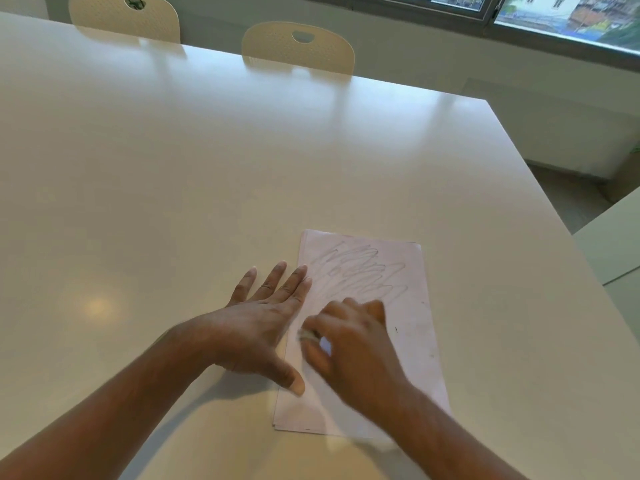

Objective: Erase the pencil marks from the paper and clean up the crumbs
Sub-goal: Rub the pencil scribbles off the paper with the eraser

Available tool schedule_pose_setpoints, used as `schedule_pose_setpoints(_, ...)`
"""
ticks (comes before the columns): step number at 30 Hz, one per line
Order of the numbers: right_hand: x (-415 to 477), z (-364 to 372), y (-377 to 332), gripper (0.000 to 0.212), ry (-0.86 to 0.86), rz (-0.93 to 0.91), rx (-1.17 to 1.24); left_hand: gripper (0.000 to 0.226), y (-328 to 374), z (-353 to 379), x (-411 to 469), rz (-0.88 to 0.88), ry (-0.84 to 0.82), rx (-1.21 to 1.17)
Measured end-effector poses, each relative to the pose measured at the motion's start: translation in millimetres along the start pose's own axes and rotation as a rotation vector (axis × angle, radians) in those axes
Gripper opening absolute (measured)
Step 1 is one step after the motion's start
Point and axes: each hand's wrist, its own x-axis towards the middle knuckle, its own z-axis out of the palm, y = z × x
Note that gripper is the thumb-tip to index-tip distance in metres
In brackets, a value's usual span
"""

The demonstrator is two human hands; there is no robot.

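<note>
A pale pink sheet of paper [408, 327] lies on the white table [242, 161], near its front right. Grey pencil scribbles [363, 271] cover the sheet's upper half. My left hand [266, 320] lies flat with fingers spread, pressing on the paper's left edge. My right hand [353, 344] is blurred over the middle of the sheet, fingers curled around a small whitish eraser [310, 336] that shows at the fingertips, just below the scribbles. A few tiny dark specks [396, 329] sit on the paper to the right of this hand.
Two cream chairs [298, 46] [124, 15] stand at the table's far side. The table's right edge [540, 188] runs diagonally, with floor beyond it. Another pale surface [613, 237] is at the far right. A window [568, 15] spans the top right.
</note>
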Motion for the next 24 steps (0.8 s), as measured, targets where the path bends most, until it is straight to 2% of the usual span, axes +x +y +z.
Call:
schedule_pose_setpoints(2, 2, 0, 3, 0.025, -0.004, -0.050, -0.042, 0.149, 0, 0, 0, -0.001, 0.000, 0.001)
schedule_pose_setpoints(7, 39, -7, 41, 0.027, 0.130, 0.190, -0.139, 0.151, 0, -1, -1, 0.004, 0.001, 0.012)
schedule_pose_setpoints(13, 8, 4, 6, 0.024, 0.049, -0.079, -0.110, 0.149, 1, -2, 0, -0.007, -0.012, 0.003)
schedule_pose_setpoints(19, 40, -3, 31, 0.028, 0.132, 0.132, -0.194, 0.151, 1, -1, 1, 0.001, -0.004, 0.010)
schedule_pose_setpoints(24, 8, 6, 3, 0.022, 0.027, -0.115, -0.081, 0.147, 1, -1, 1, -0.008, -0.014, -0.003)
